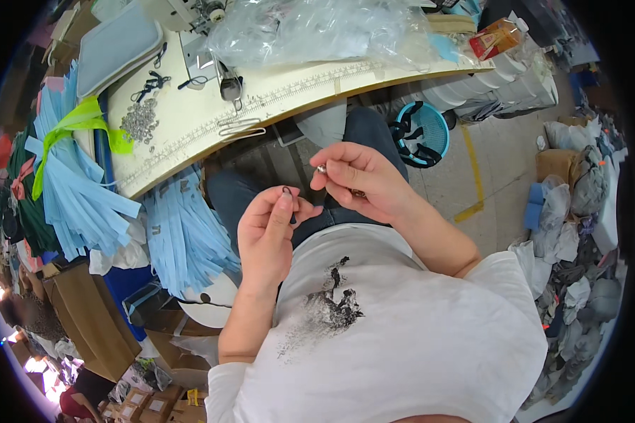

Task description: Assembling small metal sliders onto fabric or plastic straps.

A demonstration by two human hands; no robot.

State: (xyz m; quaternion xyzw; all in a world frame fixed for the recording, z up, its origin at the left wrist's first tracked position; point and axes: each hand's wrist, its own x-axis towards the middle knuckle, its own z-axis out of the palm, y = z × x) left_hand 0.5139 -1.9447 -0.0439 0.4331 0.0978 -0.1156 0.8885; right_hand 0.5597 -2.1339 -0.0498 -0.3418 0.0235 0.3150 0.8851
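Note:
Above my lap, my left hand [264, 236] pinches a small dark cord loop [287, 191] between thumb and forefinger. My right hand [367, 176] is a little farther right and higher, its thumb and forefinger closed on a small shiny metal piece [322, 169]. A gap separates the two hands. Another brownish metallic bit [358, 192] shows under the curled fingers of the right hand. On the white table ahead lie a heap of small metal pieces [140, 121] and several dark cord loops [150, 86].
A sewing machine [183, 13], scissors-like metal tool [230, 86] and clear plastic bags [317, 32] occupy the table [289, 95]. Light blue fabric strips [85, 190] hang at the left. A blue basket [436, 130] stands beyond my knee; bagged goods [578, 296] pile up at right.

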